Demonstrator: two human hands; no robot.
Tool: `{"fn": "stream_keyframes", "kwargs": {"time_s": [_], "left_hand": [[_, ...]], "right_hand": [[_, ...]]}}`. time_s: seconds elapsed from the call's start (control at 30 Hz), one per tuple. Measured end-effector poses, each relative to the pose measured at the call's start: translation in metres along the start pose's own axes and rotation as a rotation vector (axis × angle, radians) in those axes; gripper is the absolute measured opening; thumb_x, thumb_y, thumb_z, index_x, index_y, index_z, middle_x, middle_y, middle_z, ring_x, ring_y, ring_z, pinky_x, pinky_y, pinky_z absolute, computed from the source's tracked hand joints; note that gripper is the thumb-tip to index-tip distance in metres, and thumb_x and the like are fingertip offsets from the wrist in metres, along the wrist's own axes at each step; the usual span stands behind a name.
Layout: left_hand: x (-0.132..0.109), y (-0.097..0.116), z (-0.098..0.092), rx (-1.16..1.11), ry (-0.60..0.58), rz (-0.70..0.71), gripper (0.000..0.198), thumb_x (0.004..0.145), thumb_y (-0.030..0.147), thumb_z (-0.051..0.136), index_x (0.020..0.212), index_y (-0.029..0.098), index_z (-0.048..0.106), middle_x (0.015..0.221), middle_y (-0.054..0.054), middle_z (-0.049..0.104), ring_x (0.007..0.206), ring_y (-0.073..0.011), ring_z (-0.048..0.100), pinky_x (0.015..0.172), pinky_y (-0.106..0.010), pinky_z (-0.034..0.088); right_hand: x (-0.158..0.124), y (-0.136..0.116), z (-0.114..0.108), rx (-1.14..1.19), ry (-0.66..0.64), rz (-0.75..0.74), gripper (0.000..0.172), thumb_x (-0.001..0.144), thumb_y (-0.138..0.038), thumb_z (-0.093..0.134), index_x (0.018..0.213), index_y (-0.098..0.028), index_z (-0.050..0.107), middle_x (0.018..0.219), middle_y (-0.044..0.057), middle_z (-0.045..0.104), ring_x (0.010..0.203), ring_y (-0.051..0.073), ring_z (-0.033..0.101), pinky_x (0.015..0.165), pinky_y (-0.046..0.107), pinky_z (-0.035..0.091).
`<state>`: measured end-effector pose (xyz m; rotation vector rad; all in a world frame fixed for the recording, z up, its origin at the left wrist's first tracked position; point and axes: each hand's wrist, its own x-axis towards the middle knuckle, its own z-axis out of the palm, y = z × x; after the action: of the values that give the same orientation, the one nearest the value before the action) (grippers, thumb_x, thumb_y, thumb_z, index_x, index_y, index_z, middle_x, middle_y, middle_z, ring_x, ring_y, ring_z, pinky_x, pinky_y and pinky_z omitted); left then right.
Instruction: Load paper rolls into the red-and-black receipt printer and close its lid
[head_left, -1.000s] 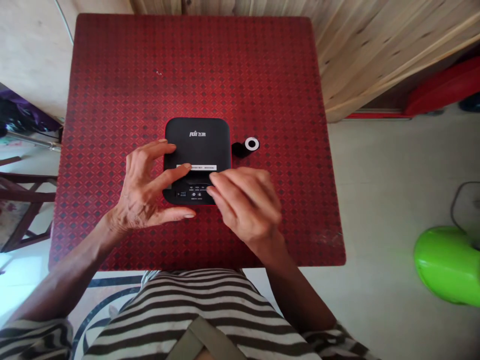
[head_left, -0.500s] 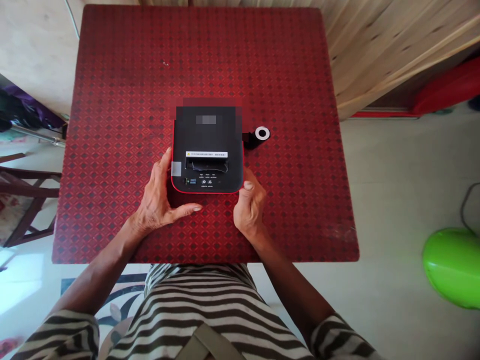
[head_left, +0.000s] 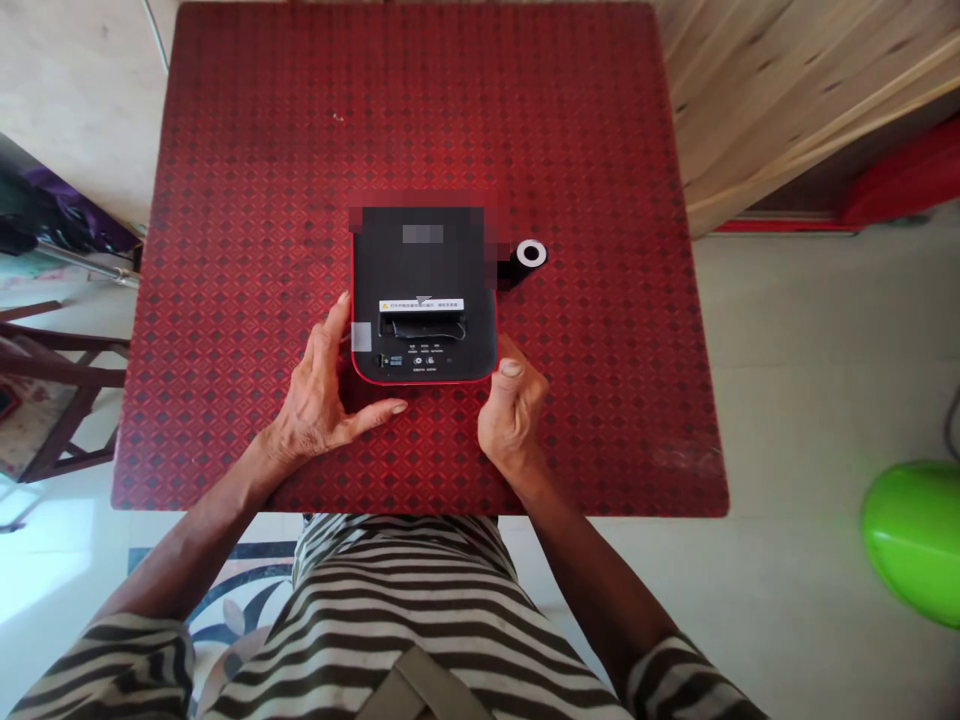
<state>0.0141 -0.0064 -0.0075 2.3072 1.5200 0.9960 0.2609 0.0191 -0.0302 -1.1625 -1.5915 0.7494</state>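
A black box-shaped printer [head_left: 424,275] with a white label strip, a paper slot and small front buttons stands in the middle of the red patterned table [head_left: 247,200]. My left hand [head_left: 322,395] grips its left side, fingers along the edge and thumb stretched under the front. At the right front corner my right hand [head_left: 511,410] holds the printer, thumb on the corner. A small black roll with a white end [head_left: 529,255] lies just to the right of the printer, touching neither hand.
A wooden plank wall [head_left: 787,90] runs behind and to the right of the table. A green rounded object [head_left: 911,540] stands on the floor at the right. Dark chair legs [head_left: 52,370] are at the left. My striped clothing fills the bottom.
My hands left the printer's top and front buttons and came down to grip its left side and right front corner. The printer now sits slightly further from me.
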Motion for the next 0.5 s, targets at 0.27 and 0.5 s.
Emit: {"fn": "stream_keyframes", "kwargs": {"time_s": [0.27,0.5], "left_hand": [[-0.0007,-0.0023,0.0007,0.011,-0.004,-0.03,0.114,0.091,0.074,0.072,0.174,0.023,0.011,0.161,-0.024,0.052,0.139,-0.0369,0.066,0.109,-0.049,0.064],[-0.0034,-0.0079,0.0006,0.019,0.011,-0.051,0.114,0.089,0.074,0.074,0.173,0.025,0.014,0.16,-0.023,0.053,0.135,-0.0373,0.068,0.106,-0.05,0.064]], "right_hand": [[-0.0005,-0.0015,-0.0023,0.025,0.018,-0.022,0.057,0.115,-0.056,0.03,0.11,-0.025,0.078,0.102,0.01,0.081,0.103,0.028,0.078,0.09,0.044,0.062],[-0.0005,-0.0055,-0.0046,-0.051,0.008,-0.05,0.06,0.115,-0.055,0.028,0.11,-0.024,0.078,0.101,0.011,0.081,0.106,0.026,0.079,0.088,0.041,0.063]]}}
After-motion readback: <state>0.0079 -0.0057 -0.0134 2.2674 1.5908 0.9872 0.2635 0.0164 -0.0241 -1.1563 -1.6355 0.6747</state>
